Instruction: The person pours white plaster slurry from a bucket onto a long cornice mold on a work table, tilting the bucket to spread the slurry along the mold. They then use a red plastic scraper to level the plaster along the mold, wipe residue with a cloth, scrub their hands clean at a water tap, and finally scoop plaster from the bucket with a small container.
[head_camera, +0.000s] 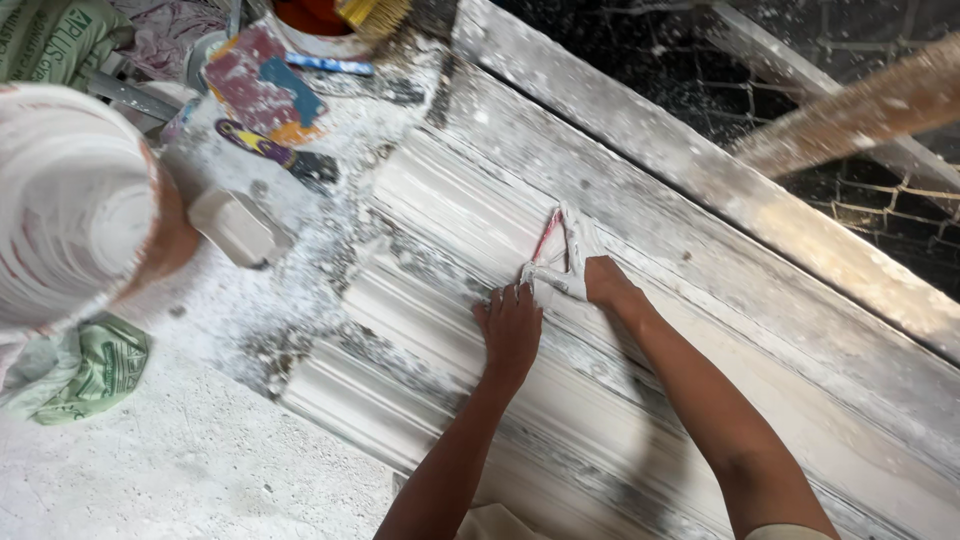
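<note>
- My left hand (510, 330) lies flat on the white plaster moulding (450, 215), fingers spread and holding nothing; I think it is there to steady me and feel the ribbed profile.
- My right hand (605, 280) has its fingers closed around a plaster-soaked cloth (562, 250), which it presses into the groove of the moulding, just beside the left fingertips.
- The moulding runs diagonally across the dusty desk (200, 460), so both arms reach out over it.
- On the left, a white bucket (70, 200) stands very near, caked with plaster.
- Between bucket and moulding lies a small white block (238, 228).
- Farther away I see a colour-stained scraper (262, 85), a yellow brush (372, 14) and a crumpled green bag (90, 370).
- A wooden pole (850, 115) crosses the upper right above wire mesh (880, 200), well apart from my hands.
</note>
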